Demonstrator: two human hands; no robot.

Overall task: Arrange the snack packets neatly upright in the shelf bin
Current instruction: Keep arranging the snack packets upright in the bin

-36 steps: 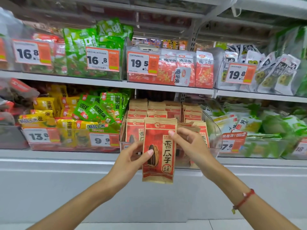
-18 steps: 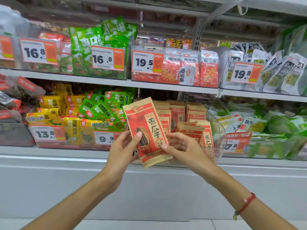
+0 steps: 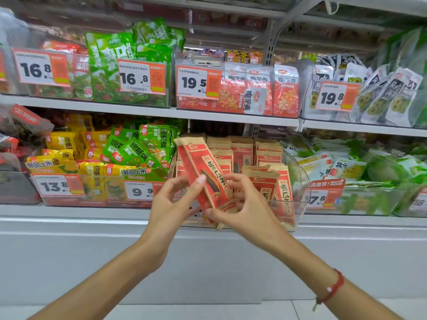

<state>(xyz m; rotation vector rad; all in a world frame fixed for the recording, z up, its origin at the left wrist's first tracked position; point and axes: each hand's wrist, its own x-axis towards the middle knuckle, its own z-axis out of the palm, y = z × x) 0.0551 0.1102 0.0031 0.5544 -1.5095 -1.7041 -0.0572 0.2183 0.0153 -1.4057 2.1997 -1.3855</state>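
A red and tan sunflower-seed packet (image 3: pixel 203 167) is held tilted, its top leaning left, in front of a clear plastic shelf bin (image 3: pixel 298 172). My left hand (image 3: pixel 175 204) pinches its left edge with thumb and fingers. My right hand (image 3: pixel 240 209) grips its lower end from the right. Several matching packets (image 3: pixel 268 155) stand upright in rows inside the bin. One more matching packet (image 3: pixel 280 190) leans at the bin's front right, partly hidden by my right hand.
Green and yellow snack packets (image 3: pixel 129 153) fill the bin on the left. Pale green packets (image 3: pixel 346 167) lie in the bin on the right. The upper shelf (image 3: pixel 147 112) carries more bins with orange price tags. A white base panel (image 3: pixel 92 250) runs below the shelf.
The held packet went from upright and low to tilted leftward and raised toward the bin. Both hands moved up and closer to the bin with it.
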